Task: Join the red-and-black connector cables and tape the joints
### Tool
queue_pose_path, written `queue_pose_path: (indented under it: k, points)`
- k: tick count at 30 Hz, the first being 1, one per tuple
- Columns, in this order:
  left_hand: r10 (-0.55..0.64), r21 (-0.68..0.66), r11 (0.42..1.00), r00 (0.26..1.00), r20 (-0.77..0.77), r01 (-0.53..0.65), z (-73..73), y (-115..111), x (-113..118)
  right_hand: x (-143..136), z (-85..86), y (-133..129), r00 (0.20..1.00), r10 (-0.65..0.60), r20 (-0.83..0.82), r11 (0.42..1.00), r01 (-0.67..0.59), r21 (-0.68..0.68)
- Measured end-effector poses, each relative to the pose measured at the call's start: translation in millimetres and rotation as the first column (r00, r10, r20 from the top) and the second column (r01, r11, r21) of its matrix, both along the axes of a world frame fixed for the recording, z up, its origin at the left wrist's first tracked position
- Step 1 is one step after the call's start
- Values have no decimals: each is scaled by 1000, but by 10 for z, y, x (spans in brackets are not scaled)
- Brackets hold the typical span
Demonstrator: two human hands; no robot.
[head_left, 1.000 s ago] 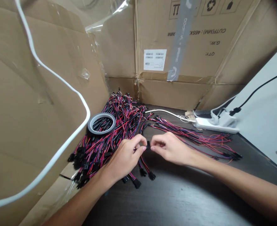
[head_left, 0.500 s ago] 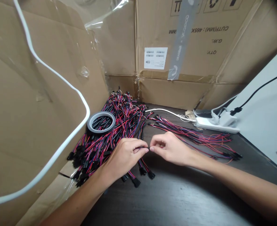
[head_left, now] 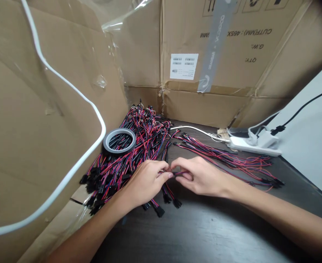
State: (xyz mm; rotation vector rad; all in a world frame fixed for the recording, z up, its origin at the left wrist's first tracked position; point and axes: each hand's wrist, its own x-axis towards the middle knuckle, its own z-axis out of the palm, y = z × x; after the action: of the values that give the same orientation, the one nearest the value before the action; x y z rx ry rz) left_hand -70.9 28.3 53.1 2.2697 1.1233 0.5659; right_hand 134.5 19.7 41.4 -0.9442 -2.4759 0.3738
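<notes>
A thin wire harness (head_left: pixel 179 173) with dark and reddish strands runs between my two hands. My left hand (head_left: pixel 147 182) pinches it between thumb and forefinger. My right hand (head_left: pixel 202 178) has its fingers curled round the same harness, just right of the left fingertips; its thumb and forefinger sit slightly apart. Most of the harness is hidden by the fingers. Behind and left of my left hand spreads a big pile of red, blue and black wire harnesses (head_left: pixel 147 140) with black connectors. A roll of black tape (head_left: pixel 105 147) lies on that pile.
A smaller bundle of harnesses (head_left: pixel 229 157) lies to the right, beyond my right forearm. A white power strip (head_left: pixel 255 145) with plugs sits at the back right. Cardboard boxes (head_left: pixel 139 62) wall the dark table (head_left: pixel 161 241). One white cable (head_left: pixel 76 160) loops across the left foreground.
My right thumb and forefinger have loosened from a tight pinch, and more of the harness now shows inside the right hand. The left hand keeps its pinch. The view has shifted slightly.
</notes>
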Motion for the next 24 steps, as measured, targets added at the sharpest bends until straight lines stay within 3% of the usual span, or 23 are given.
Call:
queue_pose_path:
  k: [2,5,9,11,16,24]
  points:
    - [-9,-106,994,1000,29,12,30,4,-8,23,-3,-11,983,49,177,986,-75,146]
    - [-30,-285,957,995,95,56,71,11,-10,44,-37,-25,926,3,379,915,-156,373]
    - [-42,-475,869,978,203,135,102,2,6,49,-88,-31,915,-49,401,795,-208,571]
    - [-33,-540,826,970,241,162,101,-8,9,48,-90,-32,909,-45,414,772,-231,592]
    - [18,-669,723,963,268,173,78,-20,-10,44,-59,-38,893,-5,450,784,-275,557]
    - [95,-687,718,961,260,115,8,-36,1,-51,-63,-75,937,22,348,710,-259,654]
